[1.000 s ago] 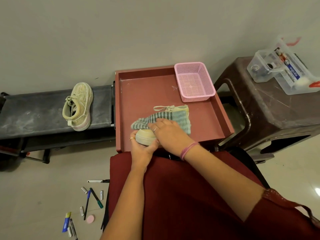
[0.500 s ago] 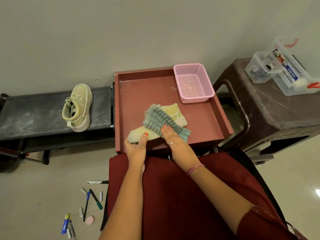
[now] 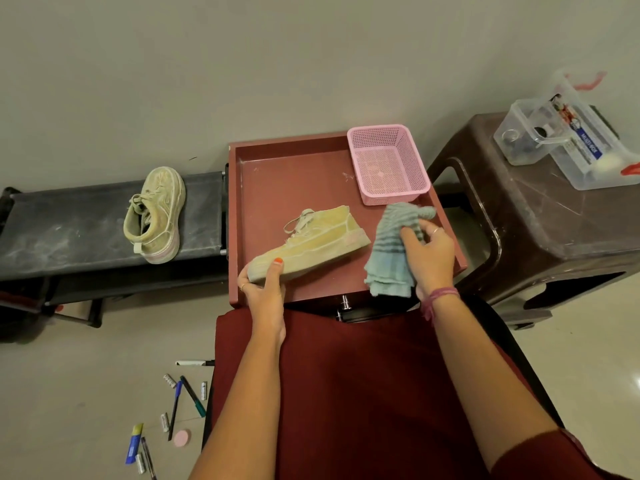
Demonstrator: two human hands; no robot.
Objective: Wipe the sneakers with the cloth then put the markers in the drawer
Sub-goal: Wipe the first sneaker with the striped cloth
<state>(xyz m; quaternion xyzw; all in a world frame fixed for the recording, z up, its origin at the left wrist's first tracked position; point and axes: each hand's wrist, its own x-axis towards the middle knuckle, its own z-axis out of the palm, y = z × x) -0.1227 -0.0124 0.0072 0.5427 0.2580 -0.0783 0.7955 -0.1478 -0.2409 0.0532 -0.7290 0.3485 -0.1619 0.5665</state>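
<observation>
Sneaker [image 3: 311, 242] number one lies on its side in the red tray [image 3: 294, 168], toe toward the near left corner, sole facing the near edge. The left hand [image 3: 265, 292] reaches over the tray's near rim and grips the toe end, thumb pressed on the upper and fingers curled under. The right hand [image 3: 429, 258] is just right of the shoe's heel, fingers curled round the striped blue-green cloth [image 3: 391, 251], which hangs bunched from the hand and drapes down over the tray's near edge; cloth and shoe are close but apart. Both forearms stretch forward over a dark red lap.

The second sneaker [image 3: 156, 216] stands upright on a dusty black bench [image 3: 69, 230] to the left of the tray, well apart from the first. Bare tray floor lies behind the held shoe, up to the far wall. A brown stool [image 3: 554, 230] stands close against the tray's right side.

A pink mesh basket [image 3: 420, 168] sits in the tray's far right corner. On the stool, clear plastic boxes [image 3: 568, 143] hold small items too unclear to name. Markers [image 3: 192, 396] lie scattered on the floor at lower left among small batteries [image 3: 165, 422] and a pink disc [image 3: 181, 438]. A drawer knob [image 3: 344, 301] shows just below the tray's near edge.
</observation>
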